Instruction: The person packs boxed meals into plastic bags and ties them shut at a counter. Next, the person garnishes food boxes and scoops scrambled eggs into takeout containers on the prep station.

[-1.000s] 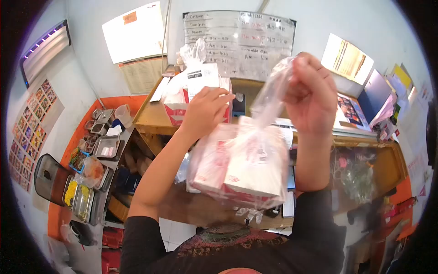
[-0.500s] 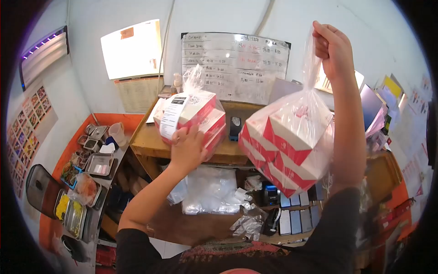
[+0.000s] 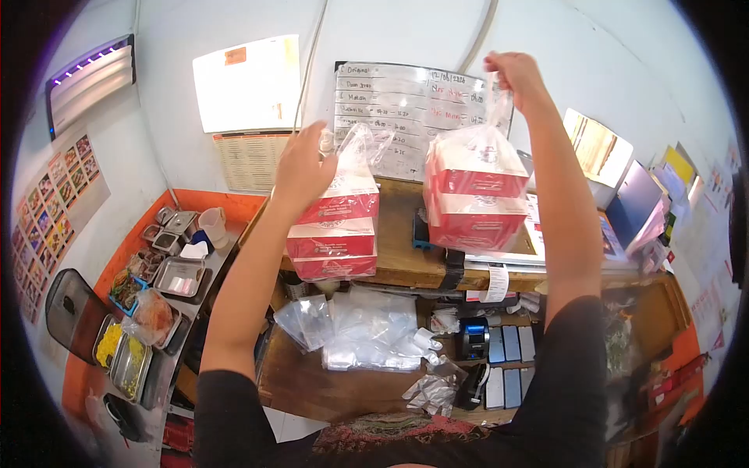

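Observation:
My right hand [image 3: 515,76] is raised, its fingers closed on the gathered top of a clear plastic bag [image 3: 477,199] that holds red and white boxes, upright at the wooden counter [image 3: 398,267]. On the left, another clear bag of stacked red and white boxes [image 3: 334,234] stands at the counter's front edge. My left hand [image 3: 304,168] is beside the top of that bag, fingers bent; whether they grip the plastic is hard to make out. A small dark device [image 3: 421,232] shows between the two bags.
Below the counter are clear plastic bags [image 3: 370,331], a blue and black device [image 3: 473,339] and several phones [image 3: 511,343]. Metal food trays [image 3: 181,277] line the left side. A whiteboard [image 3: 390,101] is on the wall, and folders [image 3: 632,204] stand at the right.
The right-hand bag has moved left and back to the counter, now upright. My left hand has risen from the left bag's front to its top, and that bag has turned.

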Available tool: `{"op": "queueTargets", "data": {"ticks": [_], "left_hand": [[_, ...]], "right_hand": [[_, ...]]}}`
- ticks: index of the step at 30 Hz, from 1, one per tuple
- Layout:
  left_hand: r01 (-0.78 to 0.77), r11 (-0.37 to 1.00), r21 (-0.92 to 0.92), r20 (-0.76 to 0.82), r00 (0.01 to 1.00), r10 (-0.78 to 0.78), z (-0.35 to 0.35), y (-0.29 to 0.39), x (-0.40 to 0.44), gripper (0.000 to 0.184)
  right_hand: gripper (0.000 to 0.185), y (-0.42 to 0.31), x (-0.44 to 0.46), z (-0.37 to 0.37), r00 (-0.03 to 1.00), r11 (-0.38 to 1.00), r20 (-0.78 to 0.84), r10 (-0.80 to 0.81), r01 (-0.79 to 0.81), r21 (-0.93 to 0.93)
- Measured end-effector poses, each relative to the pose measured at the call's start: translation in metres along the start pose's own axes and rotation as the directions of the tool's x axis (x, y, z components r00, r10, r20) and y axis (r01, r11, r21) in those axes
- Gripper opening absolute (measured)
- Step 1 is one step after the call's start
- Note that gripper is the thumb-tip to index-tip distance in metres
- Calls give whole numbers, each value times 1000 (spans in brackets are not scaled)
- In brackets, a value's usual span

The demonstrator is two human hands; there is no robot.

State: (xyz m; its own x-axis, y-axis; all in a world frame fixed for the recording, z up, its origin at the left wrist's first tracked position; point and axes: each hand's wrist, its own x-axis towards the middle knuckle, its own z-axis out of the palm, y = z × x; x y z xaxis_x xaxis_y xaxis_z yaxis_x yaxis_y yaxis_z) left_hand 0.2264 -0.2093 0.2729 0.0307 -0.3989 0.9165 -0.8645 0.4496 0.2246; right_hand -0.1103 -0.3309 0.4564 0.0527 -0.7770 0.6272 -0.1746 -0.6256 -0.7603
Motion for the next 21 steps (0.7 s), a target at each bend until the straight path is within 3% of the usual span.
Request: {"op": "queueTargets", "data": {"ticks": [1,2,3,5,6,7,8,9,11,12,13,15,19,21], "left_hand": [[195,978,-75,211,962,-175,22,-22,24,43],[389,915,-108,422,851,-312,42,-41,42,48],[385,916,-112,414,856,-309,52,-47,53,48],[571,820,-50,861,441,-255,70,-50,73,51],[561,826,-58,859,449,-245,83,-58,76,51],[562,810,-168,826,528,-195,95,-65,75,48],[555,785,-277,786,601,-148,108,-73,74,44],[551,786,-280,790,598,-138,106,-64,75,44],[562,764,-317,689,690,-223,77,-28,81,39],[578,736,-354,679,699,-223,65,-13,82,28],[581,734,-351,682,696,-225,74,-17,80,28],[440,724,-531,514,846,-137,91,-30,79,25],[349,849,-396,466,873,-142,85,-18,85,21],[387,803,-453,433,883,-181,92,-17,85,19]], "right_hand": [[23,7,3,8,988,1000,152,28,-29,0],[22,17,3,19,979,999,203,27,-32,21],[22,27,2,30,968,999,251,23,-34,41],[21,48,6,40,958,998,279,59,-60,-5],[21,48,1,41,953,995,287,93,-96,-5],[21,47,-4,42,957,996,276,88,-90,-7],[24,47,-10,43,931,995,352,93,-101,6],[26,49,-15,46,898,993,428,100,-119,18],[32,55,-21,62,869,992,482,116,-121,-21],[37,59,-25,74,830,991,543,131,-120,-56],[37,62,-31,86,829,990,543,136,-126,-56],[49,65,-42,113,769,994,632,97,-47,-96],[53,81,-59,153,747,999,665,-6,31,-26],[88,100,-58,175,774,970,600,-204,78,229]]}}
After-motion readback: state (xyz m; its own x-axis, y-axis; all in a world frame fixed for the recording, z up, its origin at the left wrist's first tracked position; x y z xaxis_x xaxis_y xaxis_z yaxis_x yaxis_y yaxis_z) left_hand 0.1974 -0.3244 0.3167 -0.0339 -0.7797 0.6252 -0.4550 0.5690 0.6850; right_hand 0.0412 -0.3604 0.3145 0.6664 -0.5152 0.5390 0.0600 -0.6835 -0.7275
